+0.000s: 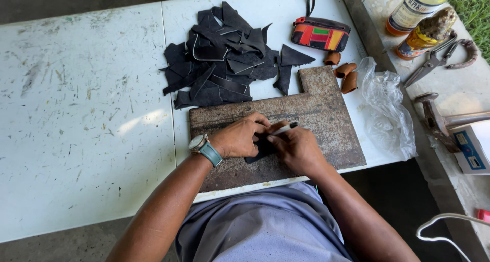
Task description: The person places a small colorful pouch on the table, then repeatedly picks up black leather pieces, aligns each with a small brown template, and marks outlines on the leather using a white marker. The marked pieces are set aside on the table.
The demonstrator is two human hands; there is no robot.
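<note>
Left hand (239,138): fingers curled, tips pressed down on a dark leather piece (259,150); a teal-strapped watch (203,146) on the wrist.
Right hand (297,147): fingers closed round a pen (285,128), its tip pointing away from the fingers toward the leather piece's far edge.
Leather piece: flat under the fingertips of both hands, mostly covered by them, lying on a rusty board (326,120).
Board: beneath both hands, on a white table (87,114).
Scrap pile (224,55): black offcuts, beyond the left fingers, overlapping the board's far edge.
Pouch (320,33): striped in several colours, with a loop, beyond the right fingers, past the board.
Brown curls (344,70): three small rolled pieces, just beyond the board's far right corner.
Plastic bag (390,106): clear, crumpled, right of the right fingers, beside the board.
Two bottles (421,19), pliers (434,60) and a hammer (439,120): on a concrete ledge, well right of both hands.
</note>
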